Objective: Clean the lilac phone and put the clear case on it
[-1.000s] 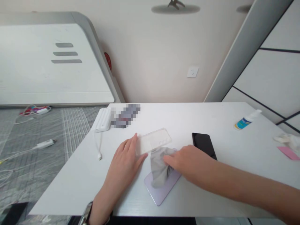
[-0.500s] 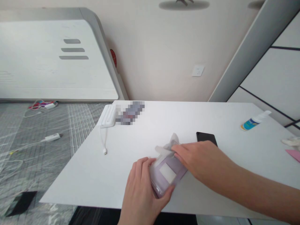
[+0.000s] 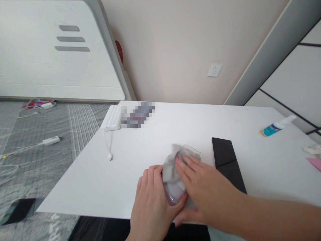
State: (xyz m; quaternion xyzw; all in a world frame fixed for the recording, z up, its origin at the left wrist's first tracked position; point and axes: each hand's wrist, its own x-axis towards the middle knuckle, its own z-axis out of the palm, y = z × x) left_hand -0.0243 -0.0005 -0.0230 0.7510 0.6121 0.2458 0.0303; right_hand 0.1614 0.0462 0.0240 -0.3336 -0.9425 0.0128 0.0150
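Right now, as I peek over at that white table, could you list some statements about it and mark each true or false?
1. The fingers of the right hand are on a grey cloth. True.
2. The left hand holds the spray bottle. False: it holds the lilac phone; the spray bottle is apart, far to the right.
3. A white cable lies to the left of both hands. True.
4. The black flat item lies left of the cloth. False: it lies to its right.

Two hands [image 3: 151,197] [image 3: 204,189], one cloth [image 3: 170,169] — one bottle [image 3: 274,128], one socket [image 3: 215,70], three grey slots [image 3: 69,28] [image 3: 70,39] [image 3: 72,49].
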